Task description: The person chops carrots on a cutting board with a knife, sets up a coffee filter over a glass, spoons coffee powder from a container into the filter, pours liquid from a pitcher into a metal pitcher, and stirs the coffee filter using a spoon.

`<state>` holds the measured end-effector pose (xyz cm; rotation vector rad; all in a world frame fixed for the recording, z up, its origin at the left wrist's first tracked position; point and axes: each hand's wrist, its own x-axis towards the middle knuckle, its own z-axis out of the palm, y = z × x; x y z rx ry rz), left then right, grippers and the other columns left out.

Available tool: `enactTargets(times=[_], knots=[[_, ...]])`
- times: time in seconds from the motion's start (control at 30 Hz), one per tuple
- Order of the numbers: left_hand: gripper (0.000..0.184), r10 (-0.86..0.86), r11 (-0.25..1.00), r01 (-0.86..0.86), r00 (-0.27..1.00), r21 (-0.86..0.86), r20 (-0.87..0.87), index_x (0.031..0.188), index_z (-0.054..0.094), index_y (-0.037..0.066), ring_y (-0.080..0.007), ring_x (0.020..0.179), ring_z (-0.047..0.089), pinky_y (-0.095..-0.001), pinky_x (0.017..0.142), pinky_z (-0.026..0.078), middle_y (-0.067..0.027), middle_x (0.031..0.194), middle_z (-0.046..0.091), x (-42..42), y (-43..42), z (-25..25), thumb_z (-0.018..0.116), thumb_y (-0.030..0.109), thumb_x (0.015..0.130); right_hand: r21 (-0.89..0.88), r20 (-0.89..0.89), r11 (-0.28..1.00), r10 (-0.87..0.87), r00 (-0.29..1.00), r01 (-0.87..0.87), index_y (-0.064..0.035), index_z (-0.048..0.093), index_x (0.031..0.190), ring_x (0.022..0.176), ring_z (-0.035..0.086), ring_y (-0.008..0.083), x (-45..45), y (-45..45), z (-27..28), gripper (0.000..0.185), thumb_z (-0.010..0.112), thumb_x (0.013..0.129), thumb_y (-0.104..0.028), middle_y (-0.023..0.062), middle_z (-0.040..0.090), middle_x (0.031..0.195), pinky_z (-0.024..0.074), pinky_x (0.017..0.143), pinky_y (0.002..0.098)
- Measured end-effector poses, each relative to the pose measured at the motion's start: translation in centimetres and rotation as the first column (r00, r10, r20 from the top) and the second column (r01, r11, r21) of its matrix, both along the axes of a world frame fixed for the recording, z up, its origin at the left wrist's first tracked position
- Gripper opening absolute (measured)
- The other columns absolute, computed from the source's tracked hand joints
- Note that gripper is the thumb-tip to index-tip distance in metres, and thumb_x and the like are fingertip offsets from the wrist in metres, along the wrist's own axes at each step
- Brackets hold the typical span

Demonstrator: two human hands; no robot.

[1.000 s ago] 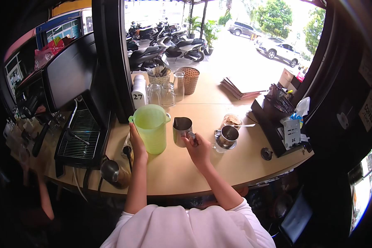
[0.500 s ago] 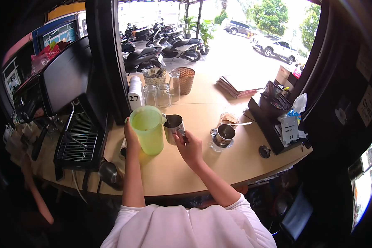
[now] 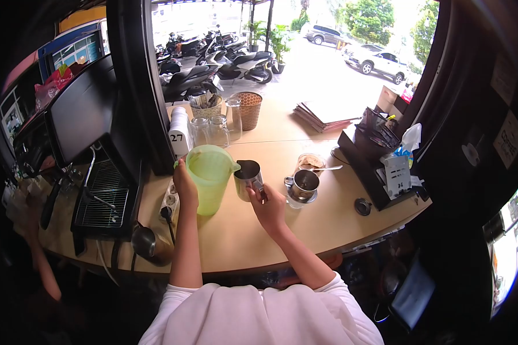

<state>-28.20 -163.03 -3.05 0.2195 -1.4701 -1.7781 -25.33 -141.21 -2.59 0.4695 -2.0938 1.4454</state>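
My left hand [image 3: 186, 185] is wrapped round the left side of a light green plastic pitcher [image 3: 211, 181], which leans slightly to the right. The pitcher's spout meets the rim of a small steel jug [image 3: 246, 181]. Fingers of my right hand [image 3: 267, 204] are closed on the jug's handle. Whether liquid passes between the two cannot be made out. To the right, a metal cup [image 3: 305, 180] sits on a glass on a saucer. Behind it is a glass [image 3: 309, 163] with light brown contents and a spoon [image 3: 328, 168].
A coffee machine [image 3: 103, 195] and another steel jug [image 3: 144, 240] are at the left. Glass mugs [image 3: 218, 131], a woven basket [image 3: 248, 111] and a stack of menus [image 3: 322, 117] stand at the back. A black organiser [image 3: 365, 172] is on the right. Another person's arm [image 3: 46, 270] shows far left.
The green pitcher has tilted right and its spout has come to the steel jug's rim. The jug has moved toward the pitcher. The whole view has shifted slightly.
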Motion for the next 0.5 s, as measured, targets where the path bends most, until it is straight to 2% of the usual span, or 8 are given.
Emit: enactTargets(times=[0.03,0.13,0.23,0.5], knots=[[0.046,-0.002,1.0,0.002,1.0,-0.014,-0.001,0.109,0.062,-0.003,-0.0205,0.098,0.058,-0.0327,0.089,0.042,-0.0129,0.104,0.064,0.0,0.2,0.1,0.033,0.033,0.102,-0.004,0.005,1.0,-0.002,1.0,0.002,-0.001,0.045,0.064,0.046,0.038,0.0124,0.0,0.2,0.0,0.036,0.074,0.079,-0.015,0.0073,0.046,0.053,0.0352,0.045,0.0284],[0.046,0.037,0.996,-0.035,0.999,-0.087,0.026,0.109,0.062,-0.003,-0.0207,0.099,0.058,-0.033,0.089,0.042,-0.0132,0.105,0.064,0.0,0.5,0.3,0.032,0.032,0.102,0.056,0.004,0.998,-0.012,1.0,0.012,-0.0013,0.05,0.07,0.047,0.052,0.0218,0.2,0.9,0.1,0.029,0.072,0.08,-0.016,0.0102,0.055,0.056,0.0422,0.048,0.0314],[0.046,0.014,0.99,-0.014,1.0,-0.14,0.005,0.11,0.062,-0.003,-0.0205,0.098,0.058,-0.033,0.089,0.043,-0.0134,0.105,0.064,0.1,0.9,0.7,0.032,0.031,0.102,-0.033,-0.026,0.999,-0.011,1.0,0.01,-0.0018,0.044,0.062,0.046,0.036,0.0118,0.1,1.0,-0.2,0.038,0.075,0.079,-0.016,0.0068,0.043,0.052,0.0326,0.044,0.0283],[0.045,-0.019,0.989,0.02,1.0,-0.147,0.006,0.109,0.062,-0.003,-0.0199,0.096,0.059,-0.0318,0.088,0.044,-0.0131,0.104,0.065,0.3,2.1,1.7,0.031,0.03,0.102,-0.052,-0.037,0.999,0.002,0.999,-0.004,-0.0018,0.042,0.061,0.047,0.033,0.0097,-0.1,1.9,-0.7,0.039,0.075,0.078,-0.013,0.005,0.04,0.051,0.0296,0.044,0.0271]])
